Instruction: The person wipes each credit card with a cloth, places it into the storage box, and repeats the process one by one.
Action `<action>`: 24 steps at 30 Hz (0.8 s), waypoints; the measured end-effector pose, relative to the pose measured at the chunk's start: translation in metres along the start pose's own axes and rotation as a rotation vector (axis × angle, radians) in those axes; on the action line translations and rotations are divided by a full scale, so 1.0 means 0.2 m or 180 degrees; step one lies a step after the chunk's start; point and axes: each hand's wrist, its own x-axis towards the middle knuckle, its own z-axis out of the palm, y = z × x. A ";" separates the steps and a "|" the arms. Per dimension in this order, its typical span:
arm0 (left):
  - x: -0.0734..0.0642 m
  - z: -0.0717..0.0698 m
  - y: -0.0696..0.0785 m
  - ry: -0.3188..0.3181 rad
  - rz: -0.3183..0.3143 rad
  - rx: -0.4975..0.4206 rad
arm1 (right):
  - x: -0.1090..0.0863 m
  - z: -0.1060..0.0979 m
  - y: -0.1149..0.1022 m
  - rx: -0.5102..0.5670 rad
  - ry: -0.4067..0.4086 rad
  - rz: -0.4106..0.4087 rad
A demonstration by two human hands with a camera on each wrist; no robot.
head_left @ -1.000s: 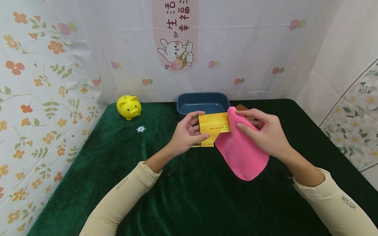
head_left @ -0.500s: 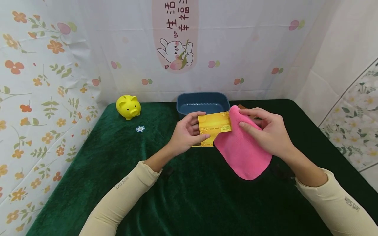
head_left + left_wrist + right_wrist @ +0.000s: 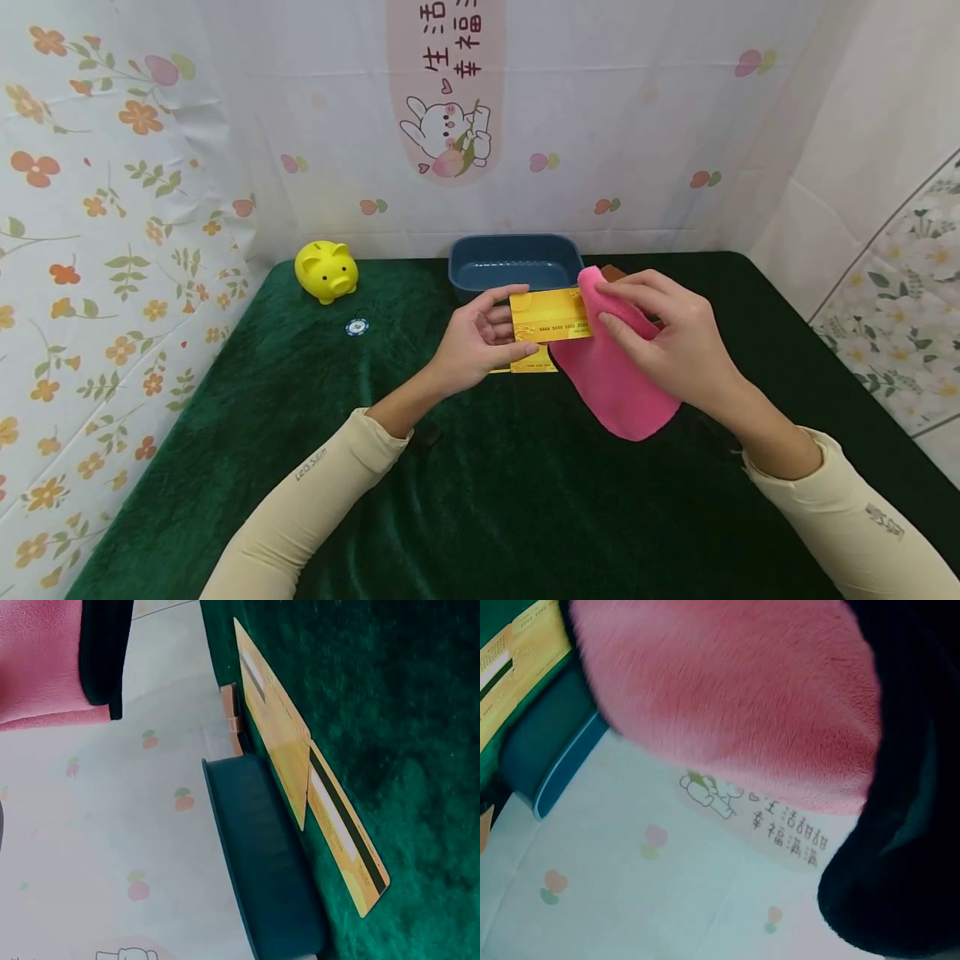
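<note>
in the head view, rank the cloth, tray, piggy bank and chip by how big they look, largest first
1. Cloth and tray: too alike to rank, with the first partly covered and nearer the camera
2. Piggy bank
3. Chip

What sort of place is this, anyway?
Probably a small staged work nook indoors: printed drapes hang behind and beside a plush green cloth, on which a yellow piggy bank stands.
</note>
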 end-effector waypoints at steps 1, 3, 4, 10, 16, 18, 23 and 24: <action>0.00 0.00 0.00 -0.0030 -0.0005 -0.0024 | 0.00 0.01 0.00 -0.0028 -0.0020 -0.0038; 0.00 -0.01 0.00 -0.0074 -0.0007 -0.0066 | 0.00 0.01 0.00 -0.0107 -0.0069 -0.0087; -0.01 -0.01 0.00 -0.0085 -0.0009 -0.0077 | 0.00 0.02 -0.01 -0.0145 -0.0102 -0.0101; -0.02 -0.02 0.00 -0.0023 -0.0043 -0.0094 | -0.01 0.02 -0.02 -0.0309 -0.0352 -0.0133; -0.02 -0.03 -0.01 0.0077 -0.0109 -0.0138 | -0.02 0.01 -0.04 -0.0217 -0.0585 -0.0163; -0.03 -0.03 -0.01 0.0058 -0.0121 -0.0156 | -0.01 0.01 -0.04 -0.0160 -0.0595 -0.0156; -0.02 -0.03 -0.01 0.0054 -0.0142 -0.0202 | -0.01 -0.01 -0.05 -0.0065 -0.0533 -0.0093; -0.02 -0.03 -0.01 0.0063 -0.0154 -0.0205 | -0.01 -0.01 -0.05 -0.0047 -0.0531 -0.0081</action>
